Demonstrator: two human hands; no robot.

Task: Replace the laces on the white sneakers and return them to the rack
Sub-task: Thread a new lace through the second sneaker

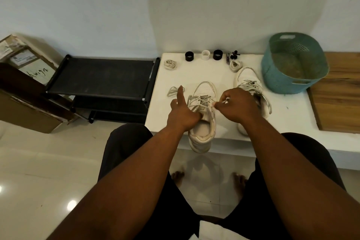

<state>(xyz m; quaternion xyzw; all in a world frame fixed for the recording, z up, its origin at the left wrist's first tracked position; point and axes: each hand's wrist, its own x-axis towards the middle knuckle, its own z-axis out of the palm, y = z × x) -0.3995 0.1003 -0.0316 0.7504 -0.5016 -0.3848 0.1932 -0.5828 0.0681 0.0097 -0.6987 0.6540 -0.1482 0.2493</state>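
Note:
A white sneaker (203, 128) lies on the white table (214, 72), its heel over the front edge, with a lace (202, 101) threaded through its upper eyelets. My left hand (183, 111) rests on the shoe's left side, forefinger pointing up and away. My right hand (237, 107) pinches a lace end at the shoe's right side. The second white sneaker (251, 84) lies behind my right hand with loose laces. A coiled lace (170, 64) sits at the table's back left, a loose lace (172, 90) left of my left hand, and another bundle (235, 65) near the back.
A black shoe rack (101, 78) stands on the floor left of the table. A teal plastic basket (292, 62) sits at the table's right, beside a wooden board (339, 93). Two black rings and a white ring (205, 54) line the back edge. Cardboard boxes (25, 64) stand far left.

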